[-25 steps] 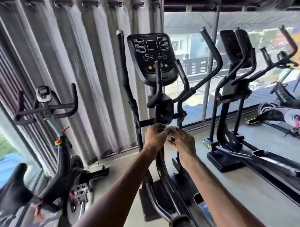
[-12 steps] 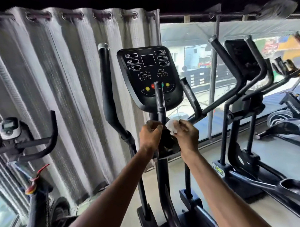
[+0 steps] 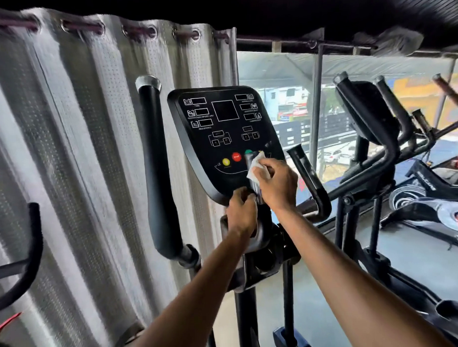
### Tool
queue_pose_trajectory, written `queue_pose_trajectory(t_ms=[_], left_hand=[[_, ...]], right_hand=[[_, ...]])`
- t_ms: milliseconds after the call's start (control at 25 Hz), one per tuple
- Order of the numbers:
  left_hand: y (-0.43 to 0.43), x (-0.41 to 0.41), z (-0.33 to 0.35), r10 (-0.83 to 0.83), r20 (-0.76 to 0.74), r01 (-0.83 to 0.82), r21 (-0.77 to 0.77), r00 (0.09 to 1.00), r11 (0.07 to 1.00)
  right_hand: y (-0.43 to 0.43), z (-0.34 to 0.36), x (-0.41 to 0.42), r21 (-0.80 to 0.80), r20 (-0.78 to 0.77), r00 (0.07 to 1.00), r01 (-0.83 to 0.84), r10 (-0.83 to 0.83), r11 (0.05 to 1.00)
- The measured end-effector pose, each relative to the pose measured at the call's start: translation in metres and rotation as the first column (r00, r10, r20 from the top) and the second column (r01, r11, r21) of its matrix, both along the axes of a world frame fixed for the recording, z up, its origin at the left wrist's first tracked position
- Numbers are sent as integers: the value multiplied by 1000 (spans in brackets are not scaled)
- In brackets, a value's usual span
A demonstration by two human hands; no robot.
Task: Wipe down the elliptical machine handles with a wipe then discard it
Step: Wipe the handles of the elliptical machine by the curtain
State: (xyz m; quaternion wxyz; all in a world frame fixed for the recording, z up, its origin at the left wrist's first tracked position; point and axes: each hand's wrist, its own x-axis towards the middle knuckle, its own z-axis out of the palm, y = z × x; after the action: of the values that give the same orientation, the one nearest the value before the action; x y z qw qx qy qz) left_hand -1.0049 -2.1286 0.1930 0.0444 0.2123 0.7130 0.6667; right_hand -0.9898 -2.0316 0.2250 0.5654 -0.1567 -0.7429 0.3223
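Wipe (image 3: 257, 169): small, white, crumpled; pressed against the upright inner handle (image 3: 257, 191) just in front of the console (image 3: 221, 127), near the handle's top; held there by the right hand (image 3: 277, 182), fingers curled round wipe and bar together. Left hand (image 3: 241, 212) lower down, fingers wrapped about the same handle near its bend, apparently steadying it. Likely light, limp and damp; easily bunched or torn, so best kept as a wad under the fingertips rather than held by a corner. Handle stiff and smooth, probably slick once wetted; best gripped all round and stroked lengthwise. Long axis of the handle near vertical, free end pointing up towards the console buttons; no clear axis to the wadded wipe itself. Touched by neither hand: the twin short handle (image 3: 307, 175) to the right; the tall padded arm (image 3: 155, 163) to the left.
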Motion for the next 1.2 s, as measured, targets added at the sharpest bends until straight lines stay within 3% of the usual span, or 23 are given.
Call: queue_pose_trajectory(t_ms=[120, 240, 320, 560, 640, 760, 920, 1080, 1200], left_hand=[[14, -17, -10, -107, 15, 106, 56, 994, 993], [24, -26, -14, -183, 63, 171, 154, 981, 973], [26, -32, -18, -199, 58, 188, 161, 978, 969], [24, -43, -23, -287, 9, 279, 206, 958, 938], [21, -40, -24, -320, 19, 305, 256, 947, 917], [18, -34, -22, -358, 78, 313, 338, 930, 888], [17, -26, -24, -426, 175, 306, 467, 888, 830], [14, -25, -27, -367, 172, 266, 427, 914, 864], [16, -26, -31, -372, 189, 261, 439, 909, 860]], right_hand=[[1, 4, -20, 3, -18, 998, 53, -53, 999], [11, 12, -34, -164, -97, 991, 71, -88, 984], [15, 10, -36, -178, -147, 984, 78, -105, 981], [14, 0, -28, 214, -208, 975, 120, -75, 969], [11, -1, -27, 436, -127, 986, 153, -108, 887], [10, 1, -24, 712, 40, 966, 152, -257, 685], [7, 16, -25, 827, 125, 931, 93, -342, 555], [-2, 12, -15, 883, 235, 929, -81, -287, 461], [12, 6, 0, 815, 216, 945, -37, -244, 579]])
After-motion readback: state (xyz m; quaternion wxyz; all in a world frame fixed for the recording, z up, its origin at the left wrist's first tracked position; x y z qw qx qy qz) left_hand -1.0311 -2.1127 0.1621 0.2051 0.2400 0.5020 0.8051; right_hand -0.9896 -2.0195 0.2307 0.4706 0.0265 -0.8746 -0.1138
